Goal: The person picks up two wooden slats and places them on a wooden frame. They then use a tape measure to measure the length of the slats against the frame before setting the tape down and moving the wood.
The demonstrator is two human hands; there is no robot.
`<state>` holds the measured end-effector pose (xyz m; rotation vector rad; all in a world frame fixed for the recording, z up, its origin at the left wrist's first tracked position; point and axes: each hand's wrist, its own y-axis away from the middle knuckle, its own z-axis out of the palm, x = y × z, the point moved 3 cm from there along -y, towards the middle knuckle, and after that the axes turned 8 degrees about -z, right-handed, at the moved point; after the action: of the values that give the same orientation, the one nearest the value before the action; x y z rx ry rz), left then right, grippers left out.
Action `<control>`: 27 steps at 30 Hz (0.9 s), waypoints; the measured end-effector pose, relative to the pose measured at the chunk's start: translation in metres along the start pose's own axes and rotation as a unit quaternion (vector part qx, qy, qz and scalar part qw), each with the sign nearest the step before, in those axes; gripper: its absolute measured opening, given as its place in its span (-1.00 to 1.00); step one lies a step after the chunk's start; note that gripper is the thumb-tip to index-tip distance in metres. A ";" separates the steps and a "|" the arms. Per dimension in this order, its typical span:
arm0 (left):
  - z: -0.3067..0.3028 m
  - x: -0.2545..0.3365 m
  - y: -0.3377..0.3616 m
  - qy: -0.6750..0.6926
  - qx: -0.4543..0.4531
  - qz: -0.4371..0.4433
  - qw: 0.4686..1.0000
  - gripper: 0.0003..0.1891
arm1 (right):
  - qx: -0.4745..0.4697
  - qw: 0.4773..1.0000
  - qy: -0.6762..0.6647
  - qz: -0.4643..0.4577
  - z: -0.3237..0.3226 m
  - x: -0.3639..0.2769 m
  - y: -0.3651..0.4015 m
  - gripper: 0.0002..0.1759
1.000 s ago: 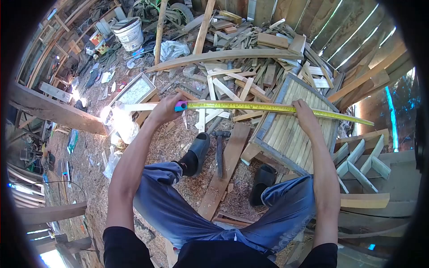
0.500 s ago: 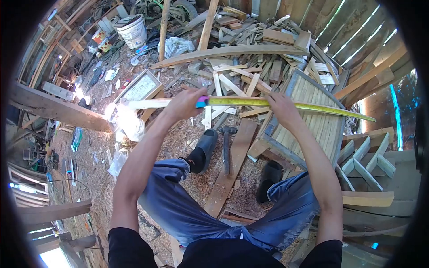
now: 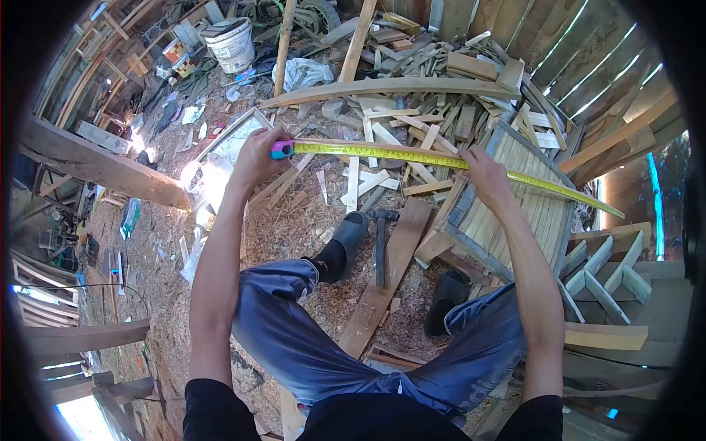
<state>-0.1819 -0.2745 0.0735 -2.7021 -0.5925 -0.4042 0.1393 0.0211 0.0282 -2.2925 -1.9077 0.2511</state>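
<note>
Right of the beam (image 3: 103,163), near the board (image 3: 232,143), grips the pink-and-blue case (image 3: 282,150) in the left hand (image 3: 257,158), with the fingers clamped round it. Holds the yellow tape (image 3: 382,153) drawn out from there to the right, beyond the hammer (image 3: 380,253) and the plank (image 3: 393,268) on the floor (image 3: 287,231). Clamps the tape in the fingers of the right hand (image 3: 487,175) too, over the left edge of the panel (image 3: 531,206). Has the free end (image 3: 616,212) sticking out past the panel, near the slats (image 3: 604,292) at far right
</note>
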 end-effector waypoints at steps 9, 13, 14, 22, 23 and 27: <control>-0.005 0.014 0.005 -0.008 0.000 -0.019 1.000 -0.67 | 0.045 0.999 -0.017 0.001 -0.004 0.007 0.002 -0.55; -0.001 0.018 -0.001 -0.003 0.005 -0.003 1.000 -0.65 | 0.063 0.997 -0.036 0.024 -0.009 0.013 0.004 -0.57; -0.001 0.020 -0.002 -0.001 0.007 -0.003 1.000 -0.65 | 0.069 0.997 -0.039 0.027 -0.010 0.014 0.004 -0.57; 0.003 0.024 -0.009 0.008 0.001 0.016 1.000 -0.69 | 0.099 0.994 -0.050 0.018 -0.015 0.024 0.009 -0.57; 0.004 0.022 -0.008 0.004 0.003 0.014 1.000 -0.69 | 0.090 0.994 -0.056 0.021 -0.016 0.025 0.009 -0.56; -0.004 0.029 -0.005 0.002 0.024 0.025 0.999 -0.69 | 0.107 0.993 -0.050 0.012 -0.020 0.033 0.012 -0.52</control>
<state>-0.1596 -0.2613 0.0883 -2.6642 -0.5250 -0.3784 0.1611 0.0515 0.0437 -2.2012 -1.7990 0.5542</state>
